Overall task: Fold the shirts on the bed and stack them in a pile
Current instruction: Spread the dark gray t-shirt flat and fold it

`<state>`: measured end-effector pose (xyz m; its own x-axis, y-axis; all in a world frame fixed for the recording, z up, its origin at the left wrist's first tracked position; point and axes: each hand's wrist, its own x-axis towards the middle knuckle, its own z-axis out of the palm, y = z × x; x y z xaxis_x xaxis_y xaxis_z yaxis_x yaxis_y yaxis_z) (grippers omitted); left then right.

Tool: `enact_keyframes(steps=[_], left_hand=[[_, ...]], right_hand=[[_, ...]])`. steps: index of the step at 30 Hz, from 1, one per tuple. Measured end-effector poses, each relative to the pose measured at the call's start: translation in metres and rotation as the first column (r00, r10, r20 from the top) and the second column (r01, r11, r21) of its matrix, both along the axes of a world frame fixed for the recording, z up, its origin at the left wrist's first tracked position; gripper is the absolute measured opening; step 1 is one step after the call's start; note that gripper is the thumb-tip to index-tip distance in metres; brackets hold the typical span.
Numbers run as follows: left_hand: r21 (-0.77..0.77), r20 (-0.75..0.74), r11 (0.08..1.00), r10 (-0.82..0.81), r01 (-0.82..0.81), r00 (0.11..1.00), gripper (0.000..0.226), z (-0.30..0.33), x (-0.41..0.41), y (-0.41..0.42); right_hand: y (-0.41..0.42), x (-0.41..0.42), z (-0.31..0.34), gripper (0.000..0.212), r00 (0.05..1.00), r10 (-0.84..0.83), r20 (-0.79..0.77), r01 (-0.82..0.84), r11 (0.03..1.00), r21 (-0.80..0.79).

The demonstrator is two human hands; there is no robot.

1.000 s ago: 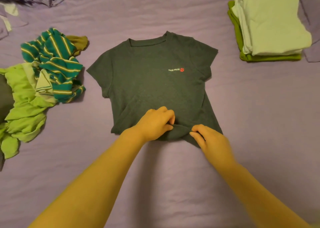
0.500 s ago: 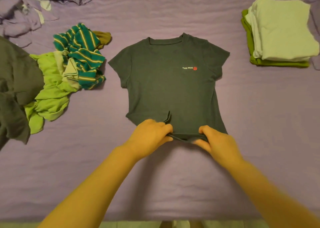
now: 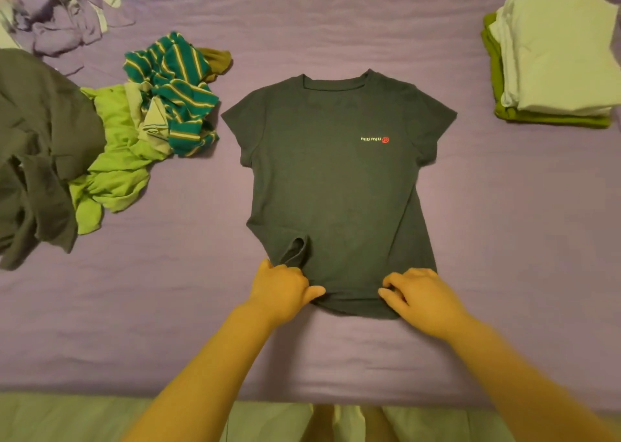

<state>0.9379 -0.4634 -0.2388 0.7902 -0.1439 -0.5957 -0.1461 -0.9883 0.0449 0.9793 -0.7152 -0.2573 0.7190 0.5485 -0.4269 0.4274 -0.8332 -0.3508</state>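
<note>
Hands (image 3: 353,293) spread apart on hem | unfolded heap (image 3: 127,145) left (folded pile (image 3: 554,58) right)

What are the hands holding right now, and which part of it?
Both the left hand and right hand pinch the dark shirt at its bottom hem.

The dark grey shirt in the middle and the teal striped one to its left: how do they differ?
The dark grey shirt lies spread flat, front up; the teal striped shirt is crumpled in a heap.
The grey one is plain with a small chest logo; the striped one has yellow stripes.
The left hand and right hand grip the grey shirt's hem; nothing touches the striped one.
Both lie unfolded on the purple bed.
</note>
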Motion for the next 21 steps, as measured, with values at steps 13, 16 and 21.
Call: enact_keyframes(steps=[13, 16, 21], left_hand=[[0.064, -0.032, 0.988, 0.14, -0.138, 0.99, 0.066, 0.008, 0.054, -0.083], [-0.19, 0.09, 0.98, 0.082, -0.064, 0.992, 0.055, -0.003, 0.077, -0.099], [-0.321, 0.207, 0.946, 0.029, 0.04, 0.978, 0.05, -0.025, 0.134, -0.126]], right_hand=[[-0.04, -0.01, -0.025, 0.036, 0.78, -0.623, -0.058, 0.625, 0.779, 0.051], [-0.056, -0.015, -0.023, 0.024, 0.695, -0.717, -0.046, 0.715, 0.697, -0.058], [-0.058, -0.015, -0.031, 0.021, 0.787, -0.557, 0.265, 0.597, 0.796, -0.099]])
